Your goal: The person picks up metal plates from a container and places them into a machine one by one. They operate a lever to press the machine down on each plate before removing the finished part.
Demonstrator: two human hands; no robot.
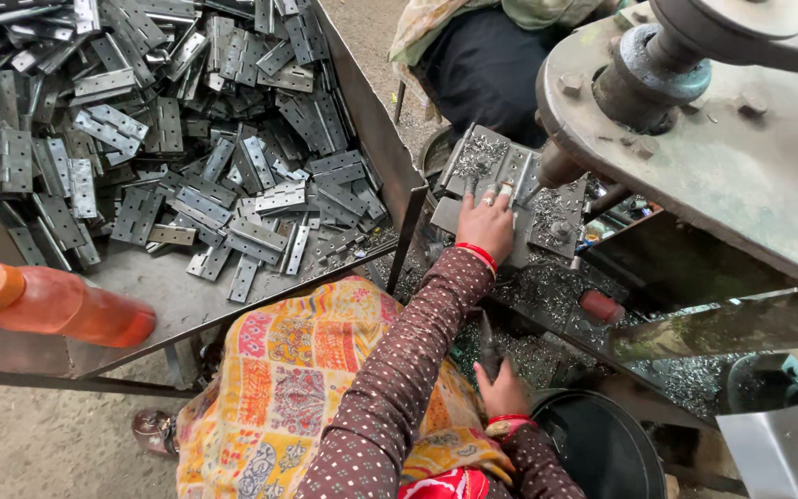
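Note:
My left hand reaches forward and presses a flat metal hinge plate onto the grey jig block of a drilling machine, just under its spindle tip. Its fingers lie flat over the piece, with rings on two of them and a red bangle at the wrist. Lower down, my right hand is wrapped around a dark lever handle that rises from the shaving-covered machine bed. Both sleeves are brown with dots.
A big metal tray on the left holds several grey hinges and a lying orange bottle. Metal shavings cover the bed. A black bucket stands at the lower right. Another person in dark clothes sits opposite. The machine head overhangs on the right.

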